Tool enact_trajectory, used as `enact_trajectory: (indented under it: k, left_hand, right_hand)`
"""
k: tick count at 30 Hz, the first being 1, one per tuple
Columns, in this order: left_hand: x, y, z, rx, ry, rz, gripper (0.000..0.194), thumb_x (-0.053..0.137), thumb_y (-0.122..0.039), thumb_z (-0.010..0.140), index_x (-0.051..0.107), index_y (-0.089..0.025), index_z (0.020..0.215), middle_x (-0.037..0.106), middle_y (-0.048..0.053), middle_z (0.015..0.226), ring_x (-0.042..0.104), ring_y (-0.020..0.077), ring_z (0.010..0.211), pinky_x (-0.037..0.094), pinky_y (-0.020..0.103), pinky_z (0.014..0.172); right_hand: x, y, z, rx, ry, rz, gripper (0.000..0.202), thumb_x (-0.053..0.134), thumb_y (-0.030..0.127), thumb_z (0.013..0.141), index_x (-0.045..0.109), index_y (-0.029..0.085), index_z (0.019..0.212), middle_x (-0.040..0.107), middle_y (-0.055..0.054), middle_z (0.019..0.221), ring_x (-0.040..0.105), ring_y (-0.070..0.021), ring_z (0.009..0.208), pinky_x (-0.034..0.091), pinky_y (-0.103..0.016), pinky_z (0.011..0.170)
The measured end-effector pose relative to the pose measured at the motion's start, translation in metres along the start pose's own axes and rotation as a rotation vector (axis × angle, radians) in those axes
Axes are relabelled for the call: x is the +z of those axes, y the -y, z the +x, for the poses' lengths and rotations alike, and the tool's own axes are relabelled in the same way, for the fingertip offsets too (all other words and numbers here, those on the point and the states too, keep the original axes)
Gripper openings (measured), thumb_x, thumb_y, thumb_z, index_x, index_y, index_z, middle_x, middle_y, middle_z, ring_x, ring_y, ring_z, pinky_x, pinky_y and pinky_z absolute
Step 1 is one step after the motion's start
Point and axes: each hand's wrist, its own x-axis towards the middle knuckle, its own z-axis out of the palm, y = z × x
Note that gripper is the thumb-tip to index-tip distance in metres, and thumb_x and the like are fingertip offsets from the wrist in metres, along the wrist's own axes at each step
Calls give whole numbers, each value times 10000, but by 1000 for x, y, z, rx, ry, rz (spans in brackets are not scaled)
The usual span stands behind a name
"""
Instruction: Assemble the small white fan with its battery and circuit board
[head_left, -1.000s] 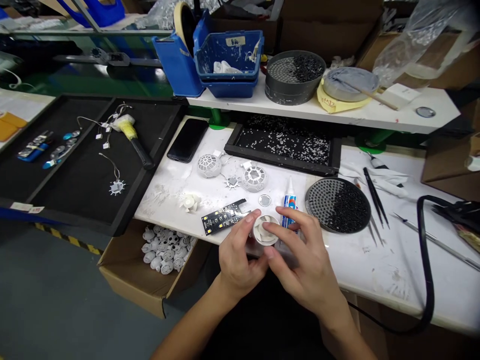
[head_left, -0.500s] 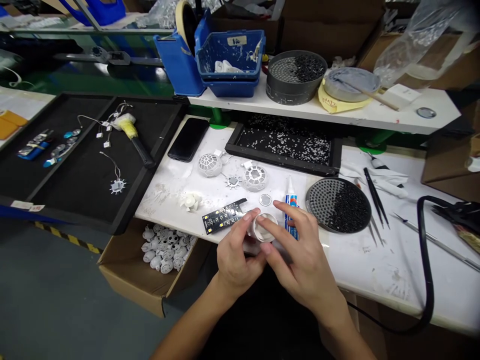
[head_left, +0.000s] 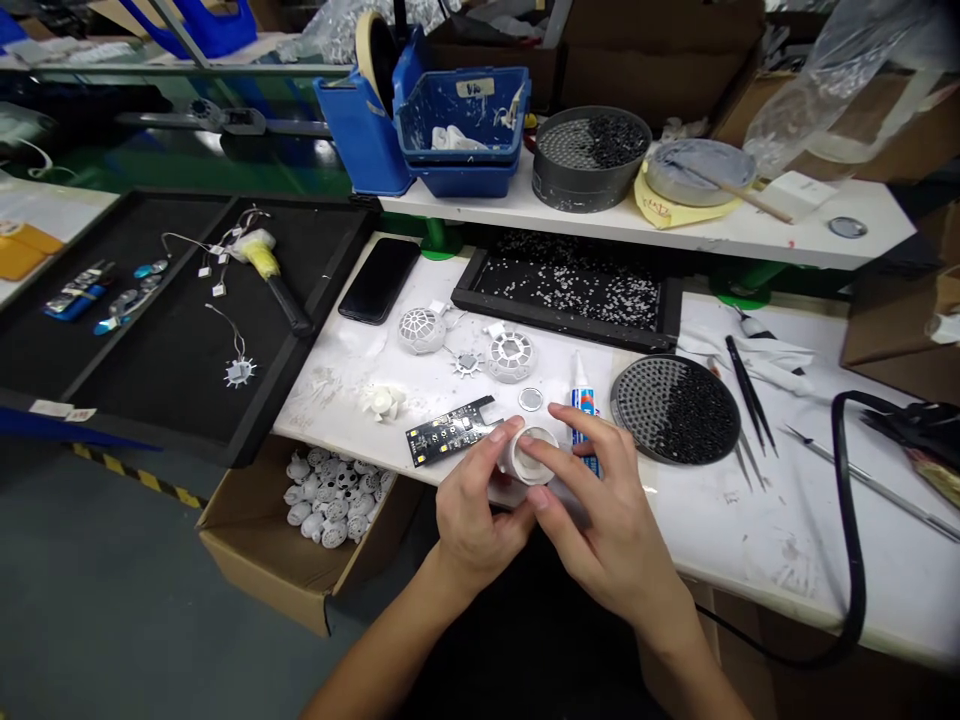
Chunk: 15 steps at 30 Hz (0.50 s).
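A small white round part (head_left: 537, 471) with an open top is held between my two hands at the bench's front edge. My left hand (head_left: 480, 510) grips it from the left, fingers and thumb closed around its side. With the index finger at the opening and the thumb at the lower rim, my right hand (head_left: 600, 490) also grips the part. Just behind are a small silver disc (head_left: 530, 400) and a blue-and-white glue tube (head_left: 581, 400). To the left lies a black circuit board (head_left: 450, 432). Two white lattice shells (head_left: 511, 355) stand farther back, near a small star-shaped piece (head_left: 468, 363).
A round dish of black bits (head_left: 675, 410), tweezers (head_left: 750, 395) and a black cable (head_left: 847, 520) lie to the right. A phone (head_left: 379, 280) and a black tray (head_left: 300, 410) are left. Below stands a carton (head_left: 262, 580) of white shells. A shelf (head_left: 480, 208) runs behind.
The view has shifted very slightly. Both hands keep almost the same hold on the white part, which is tilted a little differently.
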Motion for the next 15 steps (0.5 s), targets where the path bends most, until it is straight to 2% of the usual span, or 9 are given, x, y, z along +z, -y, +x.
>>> enact_trajectory:
  k: [3, 6, 8, 10, 12, 15]
  left_hand:
    - [1, -1, 0, 1, -11, 6, 763, 796, -262, 952, 392, -177, 1594, 769, 210, 1316, 811, 287, 1132, 716, 329, 783]
    - [0, -1, -2, -34, -21, 15, 834, 841, -220, 906, 382, -185, 1601, 765, 202, 1325, 811, 282, 1129, 715, 340, 820]
    - [0, 0, -3, -54, -15, 7, 852, 852, -237, 899, 380, -186, 1606, 756, 206, 1341, 805, 286, 1145, 715, 349, 832]
    - [-2, 1, -3, -41, 2, -22, 826, 835, -271, 919, 387, -173, 1605, 750, 217, 1348, 797, 293, 1163, 715, 358, 836]
    - [-2, 1, -1, -22, 9, -45, 800, 818, -273, 932, 393, -146, 1597, 750, 235, 1340, 794, 301, 1169, 715, 371, 846]
    - [-2, 0, 1, -19, 11, -29, 838, 845, -235, 905, 382, -135, 1597, 766, 237, 1309, 802, 297, 1149, 712, 373, 853]
  right_hand:
    - [5, 1, 2, 13, -34, -56, 363, 646, 264, 1049, 653, 228, 1411, 461, -142, 1592, 469, -349, 1406, 504, -540, 1070]
    - [6, 2, 2, 46, -108, -64, 207, 629, 235, 1048, 704, 203, 1238, 529, -146, 1491, 510, -330, 1320, 513, -510, 1012]
    - [3, 3, 1, 27, -92, -42, 128, 630, 217, 1041, 709, 196, 1139, 550, -139, 1459, 516, -319, 1301, 504, -497, 1011]
    - [0, 3, 2, -33, -14, -14, 174, 638, 214, 1038, 706, 201, 1197, 524, -130, 1514, 497, -323, 1346, 484, -511, 1057]
    - [-1, 2, 2, -64, 47, -14, 314, 642, 229, 1045, 671, 224, 1357, 457, -123, 1604, 458, -332, 1411, 465, -524, 1096]
    - [0, 2, 3, -3, 14, -27, 380, 625, 242, 1063, 628, 243, 1442, 440, -122, 1623, 451, -326, 1427, 466, -511, 1088]
